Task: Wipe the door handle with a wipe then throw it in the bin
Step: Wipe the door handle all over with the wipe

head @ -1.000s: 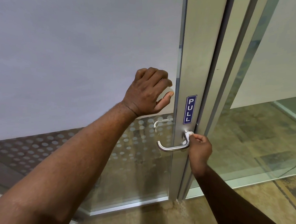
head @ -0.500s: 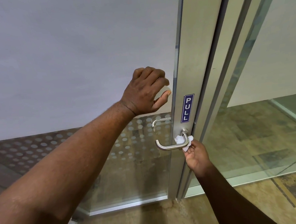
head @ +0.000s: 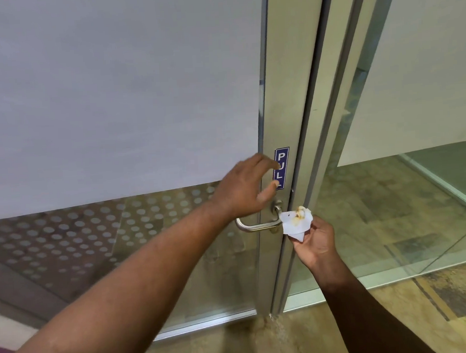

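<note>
Your right hand (head: 316, 243) pinches a stained wipe (head: 296, 223) just beside the door handle (head: 259, 224); your left hand (head: 245, 189) hovers spread above it.

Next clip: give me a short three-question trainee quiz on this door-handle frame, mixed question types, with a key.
1. True or false: the wipe is clean and unmarked.
2. Which hand holds the wipe? A) left hand B) right hand C) both
3. Fill in: the blue sign above the door handle starts with the letters ____.

Key
1. False: it shows yellow-brown stains.
2. B: the right hand pinches it just right of the handle; the left hand hovers open over the handle's base, partly covering the sign.
3. PUL; the last letter is hidden behind the left hand's fingers.
</note>
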`<move>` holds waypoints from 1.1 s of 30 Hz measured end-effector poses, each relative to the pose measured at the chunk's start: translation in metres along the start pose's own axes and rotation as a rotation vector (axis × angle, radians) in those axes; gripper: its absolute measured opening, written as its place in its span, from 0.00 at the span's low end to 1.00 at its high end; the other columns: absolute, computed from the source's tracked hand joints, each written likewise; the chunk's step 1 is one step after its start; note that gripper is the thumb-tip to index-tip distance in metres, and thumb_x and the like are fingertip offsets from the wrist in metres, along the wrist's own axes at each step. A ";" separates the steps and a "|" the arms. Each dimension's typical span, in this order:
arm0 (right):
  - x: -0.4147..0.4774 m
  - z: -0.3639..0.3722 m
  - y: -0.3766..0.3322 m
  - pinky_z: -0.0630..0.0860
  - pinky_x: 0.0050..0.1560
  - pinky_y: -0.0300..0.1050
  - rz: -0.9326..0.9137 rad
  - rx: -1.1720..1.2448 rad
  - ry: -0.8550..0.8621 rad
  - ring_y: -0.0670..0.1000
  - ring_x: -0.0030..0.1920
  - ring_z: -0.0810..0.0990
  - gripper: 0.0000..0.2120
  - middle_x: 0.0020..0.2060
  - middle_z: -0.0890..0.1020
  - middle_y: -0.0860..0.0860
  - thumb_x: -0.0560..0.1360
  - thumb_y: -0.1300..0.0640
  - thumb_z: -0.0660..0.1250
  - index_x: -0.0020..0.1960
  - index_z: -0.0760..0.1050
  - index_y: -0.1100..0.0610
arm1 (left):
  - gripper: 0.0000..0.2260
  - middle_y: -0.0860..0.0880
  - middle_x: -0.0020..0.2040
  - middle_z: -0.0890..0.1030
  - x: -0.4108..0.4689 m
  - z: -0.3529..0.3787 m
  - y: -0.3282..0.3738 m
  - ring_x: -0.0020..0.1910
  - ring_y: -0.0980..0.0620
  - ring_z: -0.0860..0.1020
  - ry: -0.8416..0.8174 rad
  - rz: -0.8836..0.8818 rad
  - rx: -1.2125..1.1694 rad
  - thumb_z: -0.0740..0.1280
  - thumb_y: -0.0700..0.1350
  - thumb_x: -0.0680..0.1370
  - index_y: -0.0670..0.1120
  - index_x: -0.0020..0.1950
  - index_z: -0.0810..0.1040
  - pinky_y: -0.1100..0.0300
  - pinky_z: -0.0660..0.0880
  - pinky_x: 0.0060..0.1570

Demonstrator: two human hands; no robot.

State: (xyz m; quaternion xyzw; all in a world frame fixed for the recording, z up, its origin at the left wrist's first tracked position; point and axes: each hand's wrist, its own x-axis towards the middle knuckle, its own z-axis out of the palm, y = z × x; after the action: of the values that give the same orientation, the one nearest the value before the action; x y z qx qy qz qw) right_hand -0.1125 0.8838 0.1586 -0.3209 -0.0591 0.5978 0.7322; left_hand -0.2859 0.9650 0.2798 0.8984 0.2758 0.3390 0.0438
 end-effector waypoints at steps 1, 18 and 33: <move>-0.002 0.002 -0.002 0.82 0.38 0.44 0.005 -0.013 -0.026 0.57 0.39 0.87 0.12 0.37 0.86 0.58 0.73 0.60 0.63 0.40 0.86 0.57 | 0.22 0.50 0.65 0.77 -0.005 0.010 0.004 0.57 0.51 0.78 -0.096 -0.162 -0.102 0.69 0.51 0.77 0.50 0.70 0.73 0.54 0.76 0.56; -0.007 0.017 -0.013 0.79 0.35 0.37 -0.537 -0.706 0.152 0.48 0.34 0.82 0.11 0.36 0.85 0.54 0.71 0.73 0.72 0.48 0.81 0.59 | 0.08 0.40 0.46 0.85 -0.022 0.039 0.025 0.36 0.49 0.85 -0.395 -0.930 -1.022 0.69 0.38 0.79 0.38 0.57 0.80 0.61 0.82 0.35; -0.016 0.020 -0.007 0.77 0.31 0.41 -0.203 -0.705 -0.154 0.50 0.40 0.85 0.19 0.51 0.87 0.57 0.75 0.64 0.73 0.65 0.78 0.58 | 0.08 0.46 0.43 0.86 -0.020 0.046 0.010 0.36 0.55 0.83 -0.295 -0.905 -0.773 0.72 0.39 0.78 0.40 0.57 0.84 0.63 0.78 0.35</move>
State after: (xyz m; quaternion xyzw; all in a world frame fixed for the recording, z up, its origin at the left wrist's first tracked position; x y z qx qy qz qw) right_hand -0.1205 0.8763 0.1832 -0.5001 -0.3476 0.4875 0.6256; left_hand -0.2639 0.9507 0.2353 0.6488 0.4781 0.2341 0.5438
